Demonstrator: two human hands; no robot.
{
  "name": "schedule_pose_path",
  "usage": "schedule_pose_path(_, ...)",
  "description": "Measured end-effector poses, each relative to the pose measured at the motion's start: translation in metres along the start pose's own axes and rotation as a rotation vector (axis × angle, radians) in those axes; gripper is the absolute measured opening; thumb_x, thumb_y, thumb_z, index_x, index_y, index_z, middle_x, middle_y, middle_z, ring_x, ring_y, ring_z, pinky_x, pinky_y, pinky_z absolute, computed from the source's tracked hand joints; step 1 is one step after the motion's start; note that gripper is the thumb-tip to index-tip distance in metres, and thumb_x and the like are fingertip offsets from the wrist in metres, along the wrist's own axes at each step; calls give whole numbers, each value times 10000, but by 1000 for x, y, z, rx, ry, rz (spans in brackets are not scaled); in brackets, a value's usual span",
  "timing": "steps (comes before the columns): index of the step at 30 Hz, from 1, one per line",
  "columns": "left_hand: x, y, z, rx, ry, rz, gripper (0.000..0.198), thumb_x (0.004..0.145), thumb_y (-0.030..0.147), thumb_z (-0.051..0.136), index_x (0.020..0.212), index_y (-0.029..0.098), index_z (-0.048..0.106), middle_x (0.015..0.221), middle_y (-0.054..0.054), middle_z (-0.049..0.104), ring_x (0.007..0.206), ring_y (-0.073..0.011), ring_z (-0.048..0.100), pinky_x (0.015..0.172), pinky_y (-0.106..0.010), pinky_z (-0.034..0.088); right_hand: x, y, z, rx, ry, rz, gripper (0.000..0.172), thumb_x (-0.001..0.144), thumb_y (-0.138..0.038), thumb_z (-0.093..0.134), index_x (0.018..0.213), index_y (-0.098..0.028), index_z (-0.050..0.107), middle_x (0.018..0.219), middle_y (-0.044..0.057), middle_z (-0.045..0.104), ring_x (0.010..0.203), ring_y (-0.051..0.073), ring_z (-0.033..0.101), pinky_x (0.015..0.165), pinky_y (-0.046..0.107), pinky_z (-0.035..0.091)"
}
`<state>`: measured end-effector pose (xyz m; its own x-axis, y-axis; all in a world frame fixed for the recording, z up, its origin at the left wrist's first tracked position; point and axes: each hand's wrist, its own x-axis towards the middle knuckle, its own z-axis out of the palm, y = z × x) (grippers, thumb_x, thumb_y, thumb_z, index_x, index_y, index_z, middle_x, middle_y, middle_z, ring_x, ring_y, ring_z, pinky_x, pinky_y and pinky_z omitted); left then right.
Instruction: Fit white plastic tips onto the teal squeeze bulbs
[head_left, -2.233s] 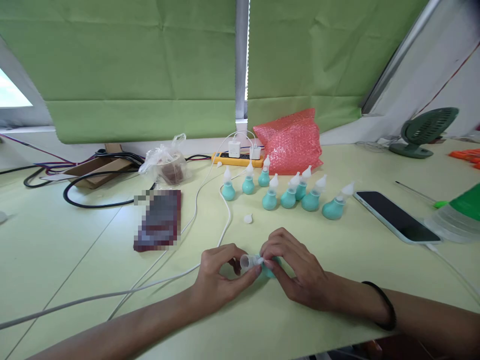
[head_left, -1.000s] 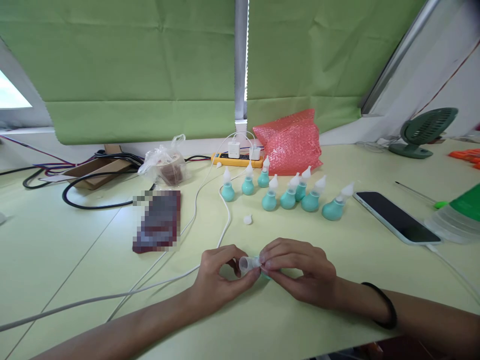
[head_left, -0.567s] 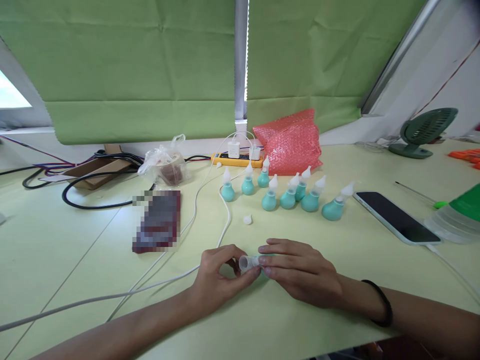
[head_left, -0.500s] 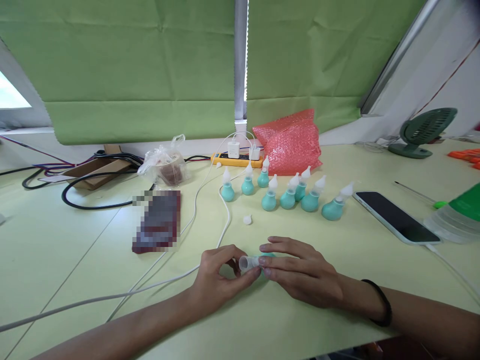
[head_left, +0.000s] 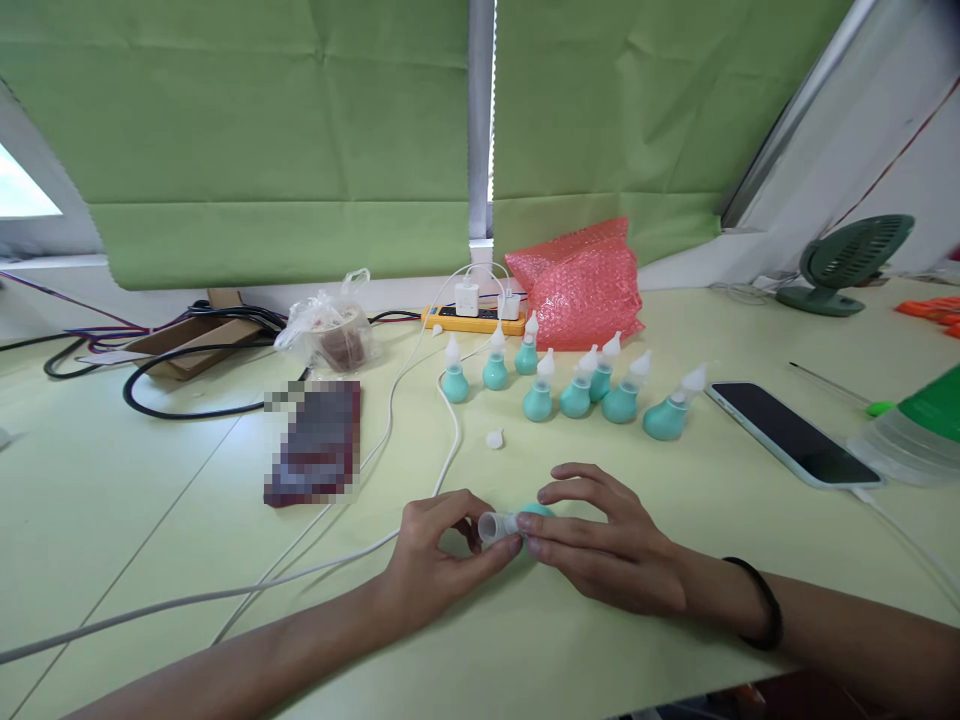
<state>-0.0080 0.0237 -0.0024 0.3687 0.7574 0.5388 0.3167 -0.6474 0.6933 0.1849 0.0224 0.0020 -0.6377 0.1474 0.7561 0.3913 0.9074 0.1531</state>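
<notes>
My left hand pinches the clear plastic neck of a bulb nasal aspirator, whose open end faces left. At the other end, my right hand holds the turquoise bulb between thumb and fingers, with its upper fingers lifted off. Most of the bulb is hidden behind those fingers. A small white translucent tip lies on the table just beyond my hands. Farther back stand several turquoise aspirators with clear pointed tips; one aspirator on the right leans over.
A phone on a white cable lies to the right, near a green-labelled clear container. White cables cross the table at left. Behind are a pink bubble-wrap bag, a yellow power strip and bagged tape.
The upper fingers of my right hand have lifted and spread away from the bulb, so more turquoise shows. My left hand and the clear neck have stayed in place.
</notes>
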Motion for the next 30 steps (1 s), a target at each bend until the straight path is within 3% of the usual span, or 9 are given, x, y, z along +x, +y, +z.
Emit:
schedule_pose_path(5,-1,0,0,0,3,-5,130,677,219,601,597,138,538,488,22,525,433,-68,477,426,-160,404,3,-1,1,36,-6,50,175,690,-102,581,835,-200,571,792,7,672,803,158,567,761,383,479)
schedule_pose_path(15,-1,0,-1,-11,0,-16,115,675,213,609,619,129,553,496,19,533,434,-68,482,432,-158,413,10,-9,4,185,97,133,255,618,-24,601,850,-124,576,752,79,663,732,155,576,620,273,522)
schedule_pose_path(23,-1,-1,-1,-1,-30,-21,121,691,242,599,646,139,554,518,11,540,454,-78,485,439,-169,413,17,-12,8,340,180,241,266,665,-34,526,892,-172,550,694,45,650,631,125,588,553,249,519)
schedule_pose_path(30,-1,0,-2,1,-30,-8,112,681,229,607,652,135,555,522,12,533,463,-82,486,447,-172,410,14,-14,9,341,160,243,323,654,-22,537,939,-174,518,761,49,628,675,130,567,618,287,511)
